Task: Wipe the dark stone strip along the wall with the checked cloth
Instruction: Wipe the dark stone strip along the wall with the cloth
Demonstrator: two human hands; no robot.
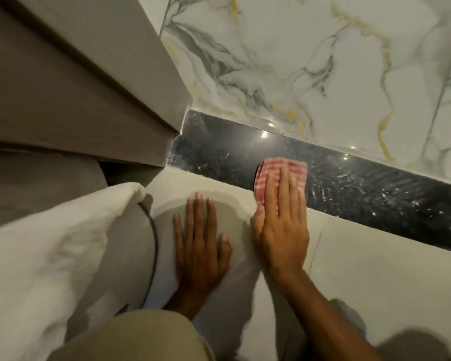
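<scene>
A dark polished stone strip point(362, 188) runs from the centre down to the right edge, between the marble wall and the pale floor. It is flecked with white specks and smears. A red-and-white checked cloth point(294, 169) lies folded on the strip's near edge. My right hand point(279, 225) presses flat on the cloth, fingers spread over it, palm resting on the floor. Flat on the pale floor to the left lies my left hand point(201, 243), fingers apart, holding nothing.
A white marble wall point(310, 61) with grey and gold veins rises behind the strip. A beige cabinet or door frame point(76, 87) closes off the left. White fluffy fabric point(37, 243) and a ribbed grey object with a dark cable point(151, 243) lie at lower left. My knee point(130, 337) is at the bottom.
</scene>
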